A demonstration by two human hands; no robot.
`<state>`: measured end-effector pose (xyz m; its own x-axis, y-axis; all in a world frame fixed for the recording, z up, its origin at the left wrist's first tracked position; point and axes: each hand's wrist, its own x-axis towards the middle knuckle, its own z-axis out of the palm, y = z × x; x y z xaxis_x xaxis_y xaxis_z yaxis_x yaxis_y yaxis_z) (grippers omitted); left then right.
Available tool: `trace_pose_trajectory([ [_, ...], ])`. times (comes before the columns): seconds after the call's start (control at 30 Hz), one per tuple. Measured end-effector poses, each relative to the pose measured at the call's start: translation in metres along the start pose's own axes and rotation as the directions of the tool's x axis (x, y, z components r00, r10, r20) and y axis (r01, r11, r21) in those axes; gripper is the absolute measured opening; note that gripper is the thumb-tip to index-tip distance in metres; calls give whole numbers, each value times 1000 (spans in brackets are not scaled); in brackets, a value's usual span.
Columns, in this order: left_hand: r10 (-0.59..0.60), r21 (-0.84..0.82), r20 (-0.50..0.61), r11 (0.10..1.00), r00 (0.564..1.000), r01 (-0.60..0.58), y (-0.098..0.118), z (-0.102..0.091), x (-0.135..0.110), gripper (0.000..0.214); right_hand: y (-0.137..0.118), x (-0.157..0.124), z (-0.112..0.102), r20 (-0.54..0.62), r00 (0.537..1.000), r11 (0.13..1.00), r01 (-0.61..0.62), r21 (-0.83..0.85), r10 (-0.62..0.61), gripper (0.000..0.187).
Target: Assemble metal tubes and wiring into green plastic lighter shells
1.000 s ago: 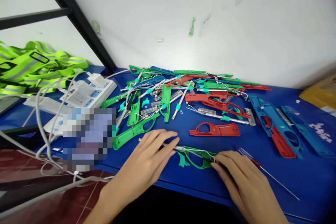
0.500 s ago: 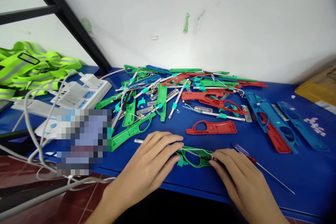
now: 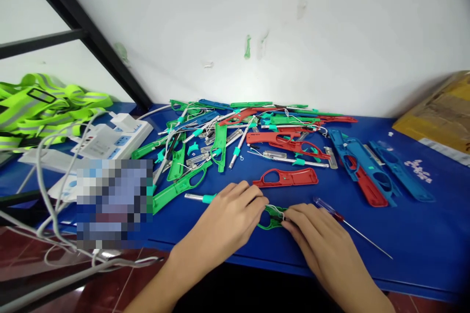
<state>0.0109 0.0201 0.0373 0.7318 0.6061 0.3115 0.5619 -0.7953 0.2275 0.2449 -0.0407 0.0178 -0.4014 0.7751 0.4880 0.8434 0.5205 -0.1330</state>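
Observation:
A green lighter shell lies at the table's front between my hands, with a thin white wire running along its upper edge. My right hand grips the shell's right end, fingers curled over it. My left hand is bent over the left part, its thumb and fingertips pinched together near the wire; they hide the shell's left portion and whatever they hold. From under the left hand a metal lighter tube with a teal collar sticks out to the left. A red lighter shell lies just behind my hands.
Lighter parts, with green shells, metal tubes and clear tanks, are heaped along the wall. Blue shells and a screwdriver lie to the right, a cardboard box beyond. A power strip with cables stands left, beside neon straps.
The view has shifted slightly. My left hand has moved right, closer to my right hand, and its fingers have drawn into a pinch. A teal piece formerly visible below its thumb is hidden.

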Motion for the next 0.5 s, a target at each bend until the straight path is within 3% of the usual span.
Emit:
trace_pose_trajectory([
  [0.2,-59,-166,4,984,998,59,-7,1,0,13,-1,0,-2,11,1000,1000,-8,1,8,36],
  [0.5,78,-153,-89,984,993,-91,-9,0,-12,12,-1,1,-3,17,1000,1000,-8,11,8,36],
])
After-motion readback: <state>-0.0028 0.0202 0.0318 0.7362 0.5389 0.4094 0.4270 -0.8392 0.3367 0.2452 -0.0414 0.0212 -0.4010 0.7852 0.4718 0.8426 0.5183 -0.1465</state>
